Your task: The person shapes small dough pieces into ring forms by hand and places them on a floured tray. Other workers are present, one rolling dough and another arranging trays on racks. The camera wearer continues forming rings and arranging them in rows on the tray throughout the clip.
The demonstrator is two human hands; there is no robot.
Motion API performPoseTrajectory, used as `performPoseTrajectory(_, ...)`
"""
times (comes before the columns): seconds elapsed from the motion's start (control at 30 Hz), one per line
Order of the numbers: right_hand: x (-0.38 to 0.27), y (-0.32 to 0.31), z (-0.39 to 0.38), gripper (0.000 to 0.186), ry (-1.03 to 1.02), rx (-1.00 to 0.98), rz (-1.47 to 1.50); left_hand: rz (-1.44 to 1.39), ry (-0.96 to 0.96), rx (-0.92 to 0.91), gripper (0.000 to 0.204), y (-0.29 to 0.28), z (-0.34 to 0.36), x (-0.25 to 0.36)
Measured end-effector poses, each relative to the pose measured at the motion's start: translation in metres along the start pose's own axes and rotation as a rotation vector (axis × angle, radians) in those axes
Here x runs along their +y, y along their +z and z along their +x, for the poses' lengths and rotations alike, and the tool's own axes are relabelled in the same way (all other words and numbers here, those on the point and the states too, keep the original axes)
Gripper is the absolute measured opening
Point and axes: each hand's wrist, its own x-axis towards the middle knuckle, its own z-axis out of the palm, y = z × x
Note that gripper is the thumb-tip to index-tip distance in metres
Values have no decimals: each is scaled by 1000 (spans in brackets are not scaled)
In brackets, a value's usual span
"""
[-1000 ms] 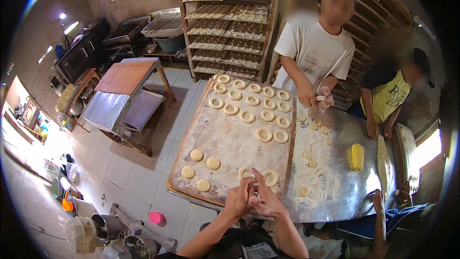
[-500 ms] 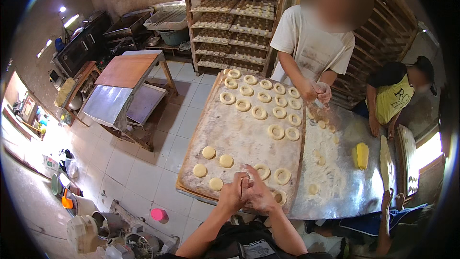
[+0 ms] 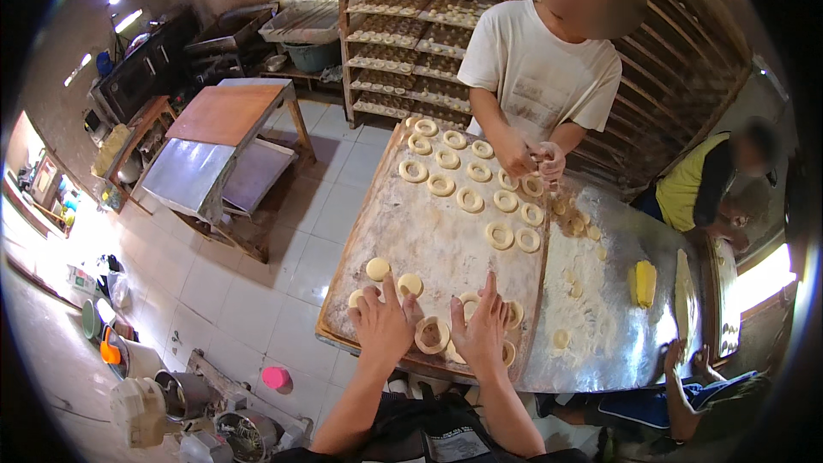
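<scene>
My left hand [image 3: 384, 326] is spread open over the near left of a floured wooden board [image 3: 403, 223]. Its fingers partly cover pale, flat dough discs [image 3: 378, 269]. Between my hands a dough ring [image 3: 419, 339] lies on the board, its wide hole showing the surface beneath. My right hand [image 3: 482, 334] is just right of that ring, thumb and fingers apart and holding nothing. Other dough rings [image 3: 513, 304] lie partly hidden behind and beside it. Several more dough rings [image 3: 489, 237] are spread over the board's far half.
Across the table a person in a white shirt [image 3: 549, 60] works dough with both hands. The metal tabletop [image 3: 617, 326] at right bears flour, dough pieces and a yellow block [image 3: 645, 283]. Two other people are at the far right. A loaded tray rack [image 3: 351, 77] stands behind; a low table [image 3: 227, 111] is at left.
My hands were together above the board; now they are apart, with a dough ring lying between them. The person opposite has shifted left. The person at far right has turned toward the tray.
</scene>
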Motion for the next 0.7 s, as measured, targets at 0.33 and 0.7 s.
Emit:
performPoseTrajectory(0.33, 9, 36, -35, 87, -250, -223, -271, 15, 197, -80, 71, 26, -24, -11)
performPoseTrajectory(0.7, 13, 19, -40, 88, -229, -301, -203, 26, 135, -325, 86, 10, -27, -6)
